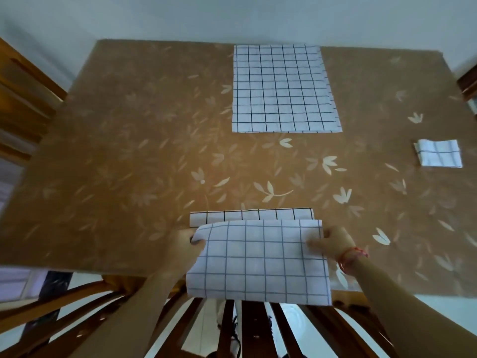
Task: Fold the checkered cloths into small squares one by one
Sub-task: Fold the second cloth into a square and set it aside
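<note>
Held cloth, floral tablecloth, perhaps chairs

This looks like a home dining room. The left hand and right hand are over a table spread with a brown tablecloth printed with pale leaves and flowers. Just nearer than the hands, a slat-backed wooden chair sits at the table edge. Another wooden chair stands well off beyond the left hand. A plain pale wall closes the far side.
</note>
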Available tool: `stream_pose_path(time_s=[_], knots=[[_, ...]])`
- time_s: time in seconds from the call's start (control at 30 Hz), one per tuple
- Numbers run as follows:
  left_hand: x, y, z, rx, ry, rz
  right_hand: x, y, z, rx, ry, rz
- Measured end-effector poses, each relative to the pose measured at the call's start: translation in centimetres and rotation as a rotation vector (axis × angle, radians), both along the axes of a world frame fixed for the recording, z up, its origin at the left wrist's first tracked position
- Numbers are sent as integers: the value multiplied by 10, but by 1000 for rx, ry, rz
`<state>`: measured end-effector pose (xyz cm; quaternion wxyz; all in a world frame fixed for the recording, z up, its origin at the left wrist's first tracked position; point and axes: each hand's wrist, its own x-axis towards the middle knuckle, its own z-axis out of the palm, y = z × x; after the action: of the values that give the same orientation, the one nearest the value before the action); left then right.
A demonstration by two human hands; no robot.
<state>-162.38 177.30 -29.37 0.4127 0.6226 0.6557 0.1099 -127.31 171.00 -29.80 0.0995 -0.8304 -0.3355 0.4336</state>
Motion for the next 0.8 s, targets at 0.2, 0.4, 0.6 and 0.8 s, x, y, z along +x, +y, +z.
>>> stream_pose_path(time_s=[0.2,0.4,0.6,0.8], knots=[[5,-1,2,319,139,-229,-5,5,-4,98,-91,-76],[22,41,-18,224,75,-193,2,48,-9,181,-161,-106],[41,98,-32,269,50,29,18,98,-17,220,-210,-113],[41,122,-43,266,80,95,22,117,-16,206,-255,-99]])
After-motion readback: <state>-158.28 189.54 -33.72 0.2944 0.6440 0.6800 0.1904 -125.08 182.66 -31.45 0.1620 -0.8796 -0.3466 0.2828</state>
